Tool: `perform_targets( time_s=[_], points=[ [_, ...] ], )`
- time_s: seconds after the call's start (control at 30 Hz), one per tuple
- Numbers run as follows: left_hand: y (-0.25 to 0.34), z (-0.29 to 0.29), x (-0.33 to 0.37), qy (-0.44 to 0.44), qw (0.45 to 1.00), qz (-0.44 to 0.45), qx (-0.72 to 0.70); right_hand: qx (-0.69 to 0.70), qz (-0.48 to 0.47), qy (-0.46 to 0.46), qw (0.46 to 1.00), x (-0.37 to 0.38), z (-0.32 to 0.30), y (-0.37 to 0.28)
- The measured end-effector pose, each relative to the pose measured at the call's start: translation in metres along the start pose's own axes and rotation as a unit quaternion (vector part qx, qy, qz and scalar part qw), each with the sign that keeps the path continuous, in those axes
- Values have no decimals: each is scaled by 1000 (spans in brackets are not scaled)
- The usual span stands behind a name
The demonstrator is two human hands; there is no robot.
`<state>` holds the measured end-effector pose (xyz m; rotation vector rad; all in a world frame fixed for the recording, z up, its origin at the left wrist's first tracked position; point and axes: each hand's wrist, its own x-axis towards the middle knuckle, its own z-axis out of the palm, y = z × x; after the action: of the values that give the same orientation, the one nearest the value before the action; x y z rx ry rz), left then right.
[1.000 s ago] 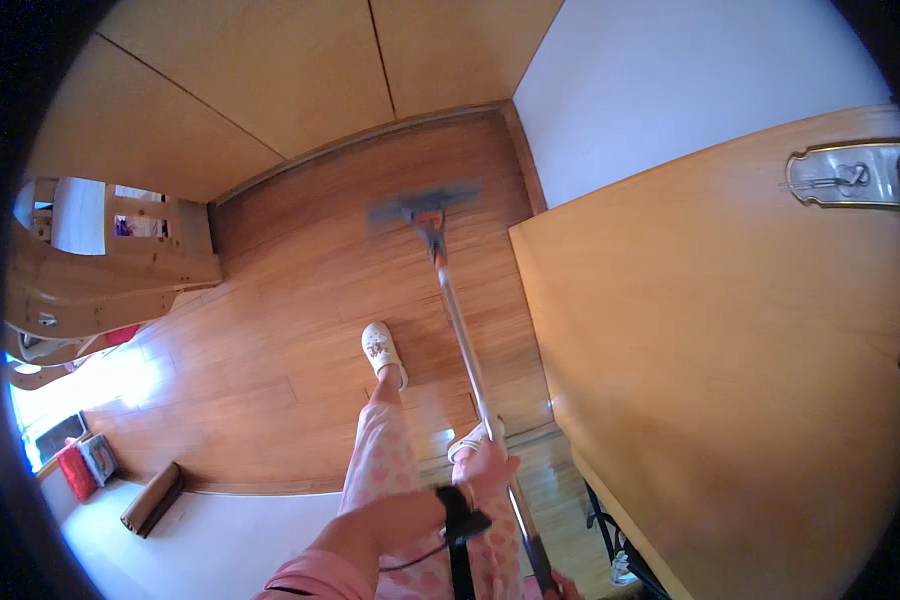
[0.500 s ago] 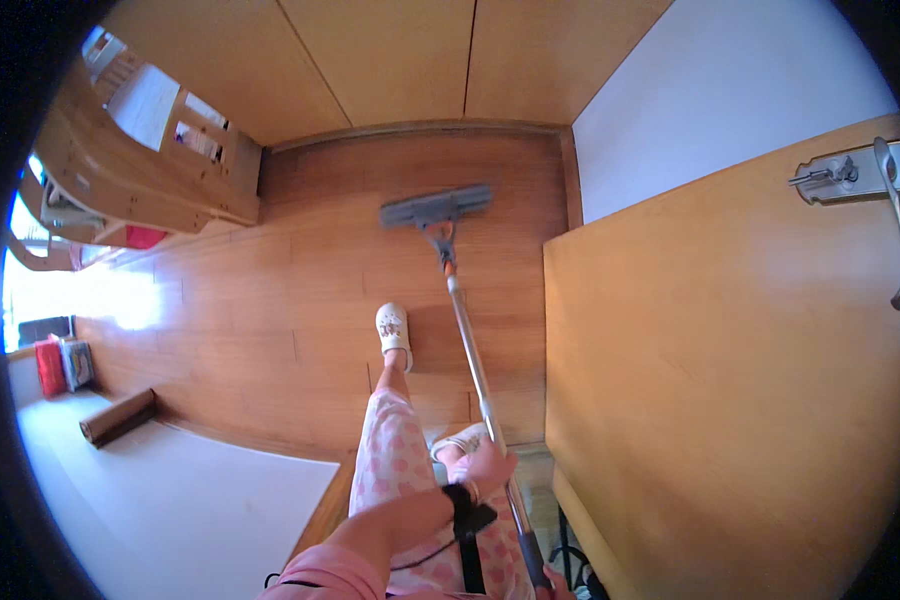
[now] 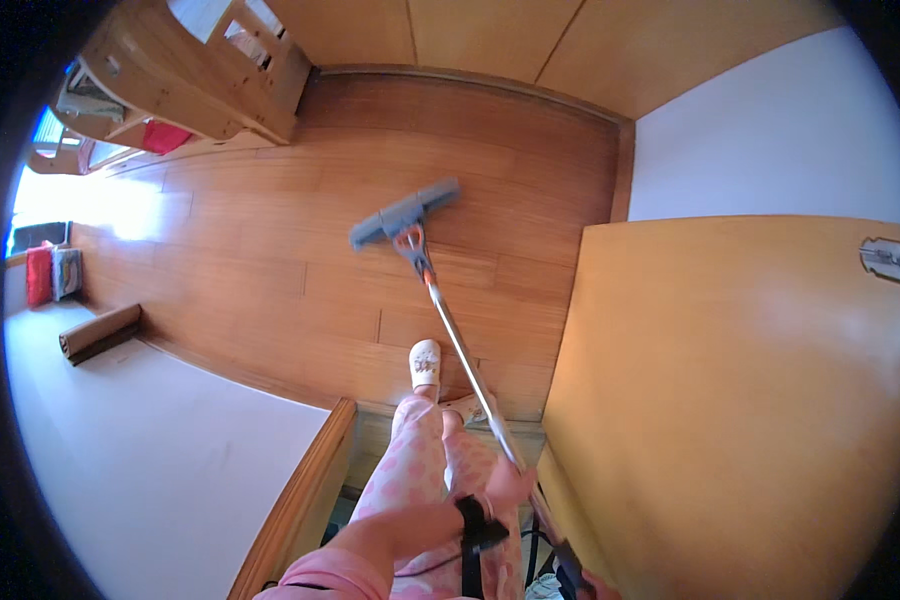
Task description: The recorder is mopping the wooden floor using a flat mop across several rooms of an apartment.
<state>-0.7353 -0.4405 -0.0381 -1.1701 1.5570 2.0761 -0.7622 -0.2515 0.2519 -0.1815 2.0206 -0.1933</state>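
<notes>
I hold a flat-headed mop with a silver pole (image 3: 467, 365) that slants from lower right up toward the middle of the floor. Its wide grey head (image 3: 405, 213), with orange parts at the joint, rests on the wooden floor, tilted up to the right. My left hand (image 3: 511, 483) is wrapped round the pole partway down, a black band on its wrist. Close to the lower edge, my right hand (image 3: 596, 588) is closed at the dark grip and partly cut off by the frame.
An open wooden door (image 3: 730, 400) stands close on my right. Cabinet fronts (image 3: 490, 40) line the far side. At upper left is wooden furniture (image 3: 185, 75). A rolled brown mat (image 3: 100, 333) lies by the white wall at left. My white clogs (image 3: 425, 363) are near the threshold.
The mop head has come back from the cabinets toward me and turned, its left end now lower. My feet have drawn closer together near the doorway. Both hands stay on the pole.
</notes>
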Motion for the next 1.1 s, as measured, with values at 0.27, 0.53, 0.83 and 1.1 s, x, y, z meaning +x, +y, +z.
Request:
perform_targets(
  time_s=[0.27, 0.53, 0.83, 1.1],
  points=[
    [68, -226, 193, 203, 976, -16, 83, 118, -178, 6, 977, 216, 18, -166],
    [-30, -177, 96, 217, 967, -80, 106, 113, -248, 69, 960, 144, 85, -87],
    [-173, 31, -177, -95, 975, -141, 146, 10, 154, -64, 986, -125, 161, 100],
    [-93, -11, -120, -57, 962, -219, 153, 86, -3, 19, 996, -82, 157, 99]
  ],
)
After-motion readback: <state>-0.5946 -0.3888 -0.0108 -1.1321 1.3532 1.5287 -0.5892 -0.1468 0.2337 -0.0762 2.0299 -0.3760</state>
